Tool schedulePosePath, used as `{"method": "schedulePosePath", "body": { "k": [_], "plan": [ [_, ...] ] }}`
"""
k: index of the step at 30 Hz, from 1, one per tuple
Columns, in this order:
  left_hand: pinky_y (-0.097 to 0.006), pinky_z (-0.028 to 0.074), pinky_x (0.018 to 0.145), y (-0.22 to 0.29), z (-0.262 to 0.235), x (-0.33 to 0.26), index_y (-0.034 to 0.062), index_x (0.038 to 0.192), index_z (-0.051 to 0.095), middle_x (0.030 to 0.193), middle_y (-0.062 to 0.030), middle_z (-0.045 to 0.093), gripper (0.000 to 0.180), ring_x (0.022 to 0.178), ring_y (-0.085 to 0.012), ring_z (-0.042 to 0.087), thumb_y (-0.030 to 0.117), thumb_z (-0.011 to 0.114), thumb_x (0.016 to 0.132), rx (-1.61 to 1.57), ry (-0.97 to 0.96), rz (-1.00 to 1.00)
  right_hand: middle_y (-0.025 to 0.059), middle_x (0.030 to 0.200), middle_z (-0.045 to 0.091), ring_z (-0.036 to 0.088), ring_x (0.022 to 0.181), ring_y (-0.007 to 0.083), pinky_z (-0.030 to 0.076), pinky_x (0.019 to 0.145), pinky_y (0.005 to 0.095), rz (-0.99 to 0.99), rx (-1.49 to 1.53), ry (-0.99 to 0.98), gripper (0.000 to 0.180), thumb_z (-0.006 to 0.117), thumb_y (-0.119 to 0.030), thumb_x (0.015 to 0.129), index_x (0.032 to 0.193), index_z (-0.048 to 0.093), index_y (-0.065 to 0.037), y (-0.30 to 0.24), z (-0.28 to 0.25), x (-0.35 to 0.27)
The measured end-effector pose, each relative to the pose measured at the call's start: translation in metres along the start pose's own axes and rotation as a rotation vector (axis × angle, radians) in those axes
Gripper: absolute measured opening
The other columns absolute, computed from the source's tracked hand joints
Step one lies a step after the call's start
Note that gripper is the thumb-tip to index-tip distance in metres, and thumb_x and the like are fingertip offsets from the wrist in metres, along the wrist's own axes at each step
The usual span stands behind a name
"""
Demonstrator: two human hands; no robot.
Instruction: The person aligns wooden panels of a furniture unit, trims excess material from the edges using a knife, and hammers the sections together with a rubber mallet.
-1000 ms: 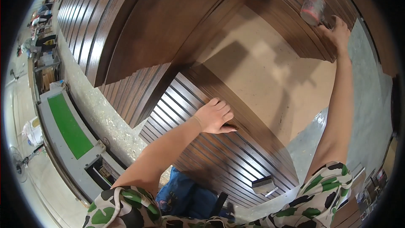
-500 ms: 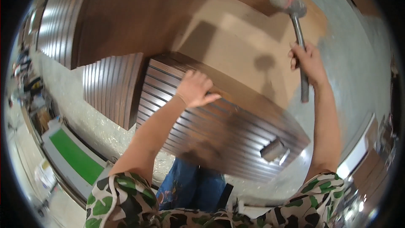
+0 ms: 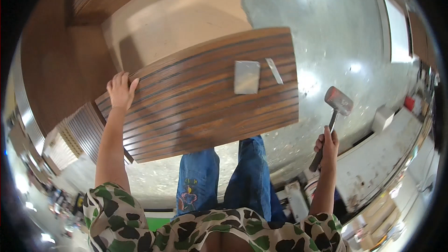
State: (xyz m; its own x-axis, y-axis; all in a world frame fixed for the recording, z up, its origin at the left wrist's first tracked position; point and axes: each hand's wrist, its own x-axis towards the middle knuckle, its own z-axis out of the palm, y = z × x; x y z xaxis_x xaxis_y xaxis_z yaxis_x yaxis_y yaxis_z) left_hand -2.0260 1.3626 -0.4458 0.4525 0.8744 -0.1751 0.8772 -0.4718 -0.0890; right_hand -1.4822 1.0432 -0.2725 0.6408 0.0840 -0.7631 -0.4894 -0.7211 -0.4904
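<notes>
- Since the earlier frame, I have my left hand [image 3: 120,92] moved from the middle of the grooved wooden panel's [image 3: 196,107] far edge to near its far-left corner; my right hand [image 3: 328,147] has brought the mallet [image 3: 333,119] off beyond the panel's right edge, and my view has swung round.
- My left fingers lie over the far edge, thumb spread apart from them; I take this as steadying the panel.
- My right fingers are clamped round the mallet's handle, its head uppermost, over the concrete floor [image 3: 322,28]; I judge that this keeps the head clear of the panel's finished face.
- On that face, toward the right edge, lie a grey rectangular block [image 3: 247,77] and, apart from it, a thin metal strip [image 3: 274,71], probably parked within reach.
- A beige board [image 3: 196,18] lies past the far edge.
- I can read no brand or lettering on mallet, block or strip; the jeans [image 3: 198,177] carry a coloured figure on one leg.
</notes>
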Motion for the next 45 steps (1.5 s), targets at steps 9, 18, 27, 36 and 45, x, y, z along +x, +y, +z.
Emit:
{"method": "schedulePosePath", "body": {
  "k": [9, 18, 27, 36, 45],
  "plan": [
    [-0.046, 0.037, 0.098, 0.259, -0.063, 0.112, 0.0031, 0.117, 0.059, 0.121, -0.0179, 0.058, 0.040, 0.112, -0.0353, 0.053, 0.032, 0.058, 0.089, -0.464, 0.180, 0.175, 0.0011, 0.064, 0.043, 0.040, 0.047, 0.0108, 0.034, 0.041, 0.0273, 0.538, 0.387, -0.097, 0.028, 0.056, -0.031, 0.094, 0.101, 0.050, -0.004, 0.200, -0.084, 0.076],
    [-0.044, 0.038, 0.098, 0.430, -0.049, 0.228, 0.0027, 0.123, 0.056, 0.121, -0.0220, 0.058, 0.074, 0.114, -0.0379, 0.052, 0.065, 0.040, 0.087, -0.281, -0.039, -0.014, 0.0032, 0.062, 0.049, 0.046, 0.043, 0.0109, 0.038, 0.039, 0.0273, 0.328, 0.321, -0.410, 0.034, 0.053, -0.036, 0.095, 0.099, 0.051, -0.002, 0.213, -0.084, 0.119],
    [-0.042, 0.044, 0.087, 0.460, -0.040, 0.220, 0.0041, 0.109, 0.067, 0.103, -0.0204, 0.066, 0.071, 0.099, -0.0377, 0.060, 0.065, 0.040, 0.086, -0.267, 0.054, 0.008, 0.0256, 0.075, 0.061, 0.061, 0.066, 0.0393, 0.047, 0.062, 0.0442, 0.025, -0.221, -0.337, 0.036, 0.050, -0.032, 0.092, 0.097, 0.054, 0.003, 0.242, -0.074, 0.247],
    [-0.033, 0.045, 0.078, 0.468, -0.039, 0.218, -0.0037, 0.101, 0.068, 0.088, -0.0119, 0.067, 0.061, 0.079, -0.0193, 0.057, 0.053, 0.049, 0.089, -0.412, 0.073, -0.095, 0.0245, 0.078, 0.061, 0.060, 0.069, 0.0371, 0.047, 0.064, 0.0433, -0.175, -0.287, -0.425, 0.033, 0.048, -0.029, 0.092, 0.098, 0.056, 0.002, 0.243, -0.037, 0.312],
    [-0.031, 0.044, 0.080, 0.459, -0.037, 0.222, -0.0061, 0.106, 0.065, 0.094, -0.0106, 0.065, 0.059, 0.084, -0.0173, 0.057, 0.049, 0.050, 0.090, -0.549, 0.055, -0.087, 0.0280, 0.087, 0.063, 0.060, 0.088, 0.0440, 0.047, 0.078, 0.0469, -0.138, -0.317, -0.491, 0.035, 0.050, -0.027, 0.091, 0.104, 0.057, 0.005, 0.239, -0.016, 0.312]
  ]
}}
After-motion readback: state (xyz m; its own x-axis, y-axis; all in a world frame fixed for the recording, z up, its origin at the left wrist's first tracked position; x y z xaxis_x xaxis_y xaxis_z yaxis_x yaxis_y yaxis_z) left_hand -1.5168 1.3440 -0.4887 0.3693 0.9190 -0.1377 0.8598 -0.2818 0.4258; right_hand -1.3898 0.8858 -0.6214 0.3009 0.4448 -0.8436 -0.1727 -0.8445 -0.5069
